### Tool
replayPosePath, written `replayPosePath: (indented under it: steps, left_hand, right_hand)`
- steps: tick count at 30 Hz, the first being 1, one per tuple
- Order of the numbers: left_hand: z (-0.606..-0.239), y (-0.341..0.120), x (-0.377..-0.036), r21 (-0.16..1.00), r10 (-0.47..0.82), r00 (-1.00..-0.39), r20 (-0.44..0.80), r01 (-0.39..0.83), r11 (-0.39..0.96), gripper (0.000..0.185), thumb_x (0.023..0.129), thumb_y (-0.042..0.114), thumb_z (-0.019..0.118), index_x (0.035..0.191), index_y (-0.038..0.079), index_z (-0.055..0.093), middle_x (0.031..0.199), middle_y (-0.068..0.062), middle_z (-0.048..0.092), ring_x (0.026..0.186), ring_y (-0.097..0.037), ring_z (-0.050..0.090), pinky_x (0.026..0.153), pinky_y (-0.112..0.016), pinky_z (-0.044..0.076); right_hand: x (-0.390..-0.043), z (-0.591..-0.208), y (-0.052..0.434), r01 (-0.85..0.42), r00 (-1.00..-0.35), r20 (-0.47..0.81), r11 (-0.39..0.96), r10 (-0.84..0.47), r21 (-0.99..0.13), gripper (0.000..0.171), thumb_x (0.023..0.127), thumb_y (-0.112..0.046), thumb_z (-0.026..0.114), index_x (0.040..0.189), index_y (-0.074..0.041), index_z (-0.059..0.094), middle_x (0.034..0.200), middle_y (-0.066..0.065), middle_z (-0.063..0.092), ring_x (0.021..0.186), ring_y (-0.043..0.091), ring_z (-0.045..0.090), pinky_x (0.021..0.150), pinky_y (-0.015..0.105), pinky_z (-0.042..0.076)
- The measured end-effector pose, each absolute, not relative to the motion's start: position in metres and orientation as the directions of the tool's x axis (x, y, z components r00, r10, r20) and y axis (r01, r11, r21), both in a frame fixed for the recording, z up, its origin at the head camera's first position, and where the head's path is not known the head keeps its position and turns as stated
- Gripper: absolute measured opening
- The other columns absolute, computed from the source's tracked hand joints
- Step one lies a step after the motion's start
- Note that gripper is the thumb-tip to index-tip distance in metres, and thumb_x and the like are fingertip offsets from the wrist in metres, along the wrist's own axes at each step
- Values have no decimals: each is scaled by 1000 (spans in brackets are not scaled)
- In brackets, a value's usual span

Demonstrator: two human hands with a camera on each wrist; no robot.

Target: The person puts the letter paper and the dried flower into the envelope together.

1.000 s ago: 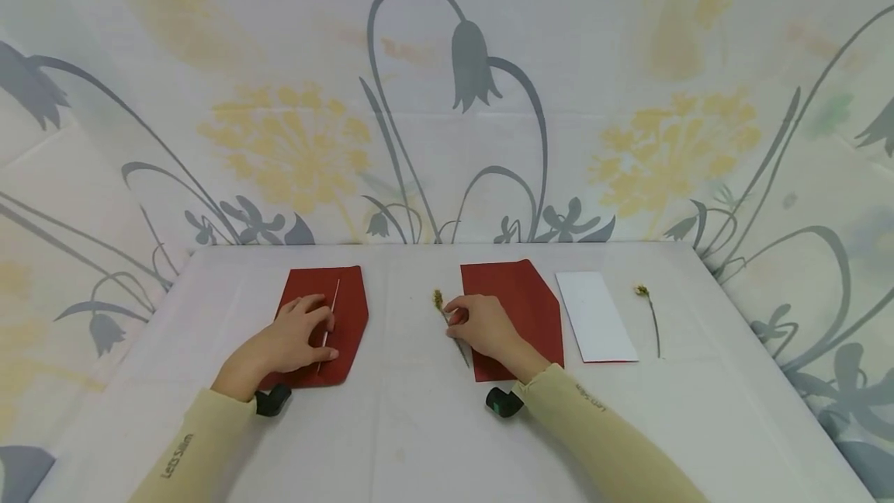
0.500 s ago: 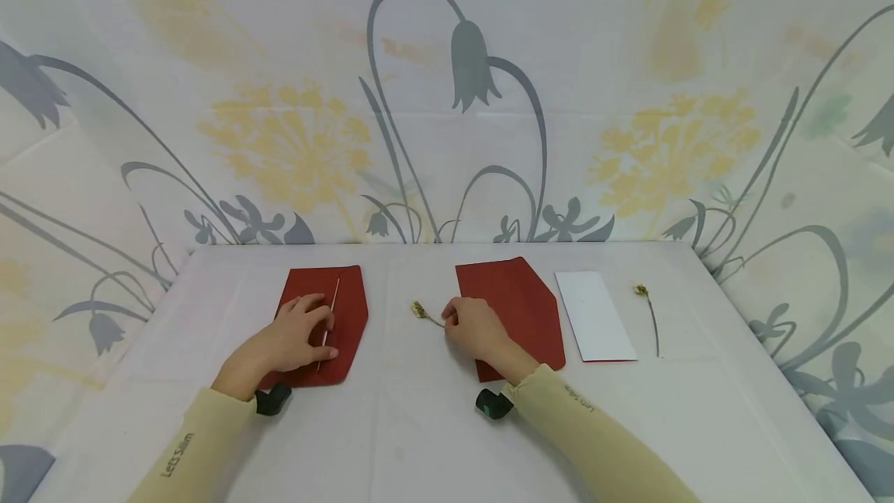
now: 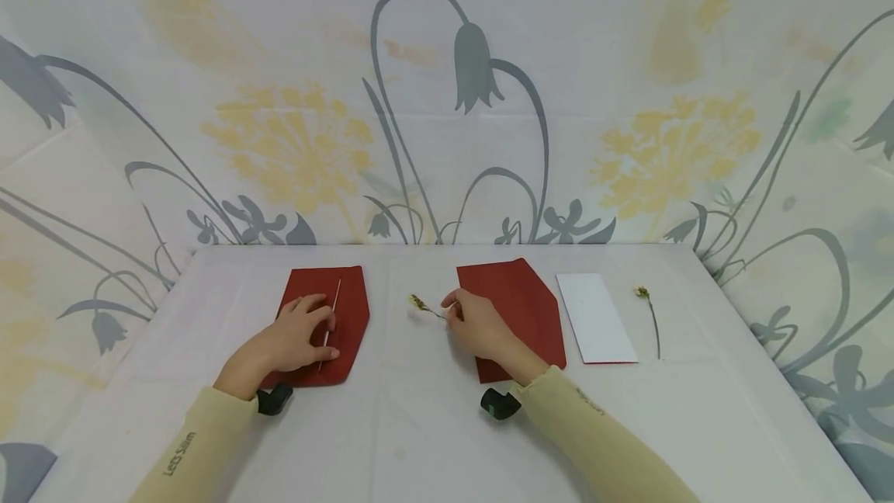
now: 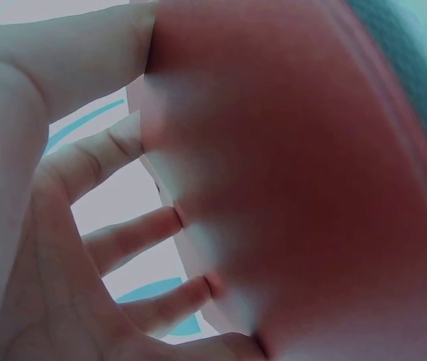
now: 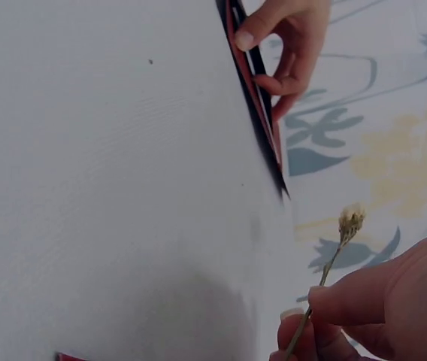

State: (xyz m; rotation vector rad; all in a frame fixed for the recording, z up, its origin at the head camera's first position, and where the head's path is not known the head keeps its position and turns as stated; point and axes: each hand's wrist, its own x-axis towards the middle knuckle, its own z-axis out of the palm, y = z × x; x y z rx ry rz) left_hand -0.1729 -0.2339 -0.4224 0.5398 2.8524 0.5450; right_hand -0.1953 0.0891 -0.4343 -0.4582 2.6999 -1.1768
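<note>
Pinching the dried flower sprig by its thin stem, your right hand holds it just off the table, between the two red envelopes. Your left hand lies flat with relaxed fingers on the left red envelope, pressing it down. Squeeze too hard, I'd judge, and the brittle stem could snap or shed its head. Beyond the right red envelope lie a white card and a second sprig.

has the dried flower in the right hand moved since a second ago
Yes. The dried flower pinched by the right hand has swung left, away from the red envelope beside it, head now pointing left.
</note>
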Motion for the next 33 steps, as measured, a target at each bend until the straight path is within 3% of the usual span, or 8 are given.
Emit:
replayPosePath:
  steps: [8, 14, 20, 29, 33]
  left_hand:
    - [-421, -233, -172, 387, 385, -916, -115, 316, 866, 29, 84, 26, 80, 96, 17, 56, 147, -32, 33, 131, -62, 25, 95, -72, 38]
    - [-421, -233, -171, 395, 373, -920, -118, 301, 868, 28, 83, 26, 80, 94, 18, 56, 148, -30, 33, 132, -61, 24, 96, -72, 37]
    - [-422, -233, -173, 400, 373, -920, -119, 299, 866, 28, 84, 26, 80, 94, 18, 56, 148, -30, 33, 133, -61, 24, 96, -72, 36]
    - [-420, -233, -176, 401, 383, -916, -116, 310, 862, 27, 84, 25, 80, 93, 17, 55, 147, -31, 32, 132, -62, 23, 97, -73, 34]
    - [-422, -235, -175, 397, 381, -917, -118, 308, 865, 27, 84, 25, 80, 93, 17, 55, 147, -31, 33, 132, -62, 23, 97, -73, 35]
  right_hand:
    - [-193, -424, 89, -255, -936, 49, 576, -349, -776, 18, 97, -4, 62, 115, -5, 66, 93, -1, 59, 85, 16, 56, 74, 30, 49]
    - [-190, -421, 90, -257, -933, 62, 537, -354, -804, 12, 95, -3, 64, 105, -9, 69, 102, 1, 66, 88, 16, 62, 70, 30, 52]
    - [-189, -422, 89, -242, -939, 59, 532, -338, -812, 15, 95, -3, 65, 103, -8, 76, 103, -1, 72, 94, 17, 65, 75, 31, 53]
    - [-192, -423, 79, -167, -938, -31, 529, -346, -832, 14, 90, -8, 72, 102, -12, 79, 100, -1, 73, 85, 15, 63, 63, 29, 52]
    - [-194, -427, 70, -159, -929, -54, 528, -365, -834, 14, 90, -9, 72, 101, -14, 79, 99, -3, 73, 86, 14, 63, 63, 28, 51]
